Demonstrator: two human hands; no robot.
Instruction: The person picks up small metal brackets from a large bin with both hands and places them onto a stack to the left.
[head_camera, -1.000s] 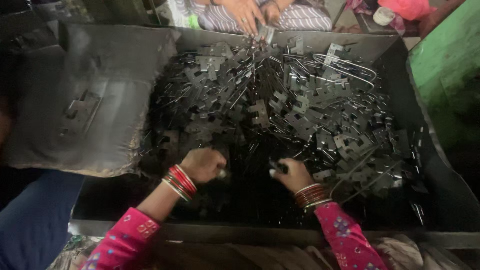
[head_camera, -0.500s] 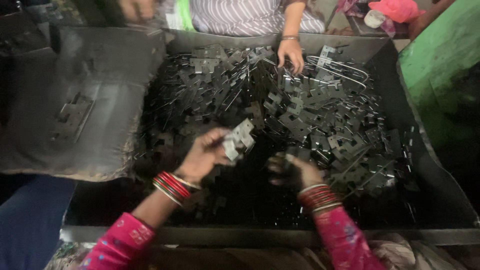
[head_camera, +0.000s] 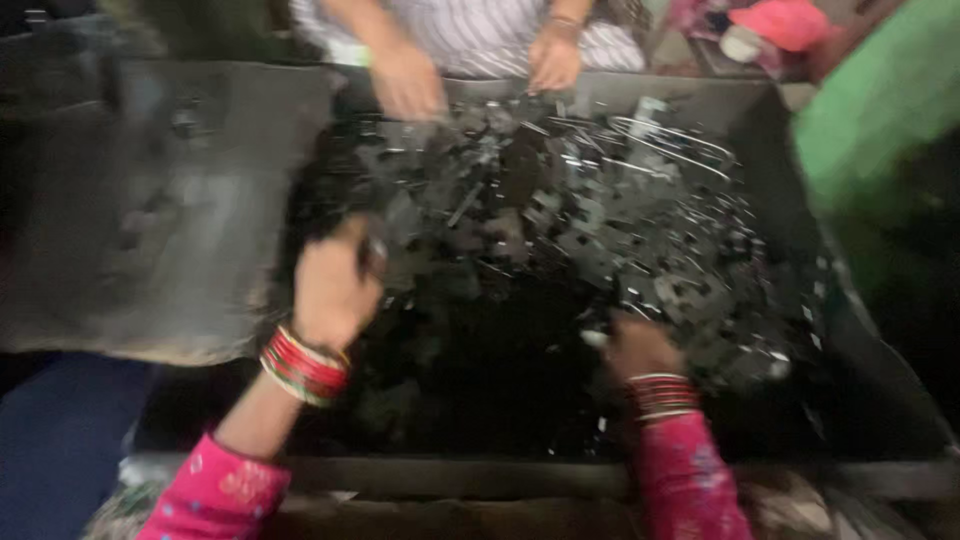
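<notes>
A heap of dark, cross-shaped metal pieces (head_camera: 600, 230) fills a big grey metal bin (head_camera: 560, 475). My left hand (head_camera: 335, 285), with red bangles at the wrist, is raised over the left side of the heap and curled around some metal pieces (head_camera: 385, 250); blur hides the detail. My right hand (head_camera: 635, 345) rests low in the heap at the right, fingers closed among the pieces. What it holds is not clear.
A second person sits across the bin, both of that person's hands (head_camera: 410, 80) (head_camera: 555, 60) at the far edge of the heap. A grey sloped sheet (head_camera: 150, 210) lies at the left. Green fabric (head_camera: 880, 110) stands at the right.
My left hand has lifted with metal pieces and swung left toward the sloped sheet. My right hand stayed low in the heap. The other person's hands shifted along the far edge.
</notes>
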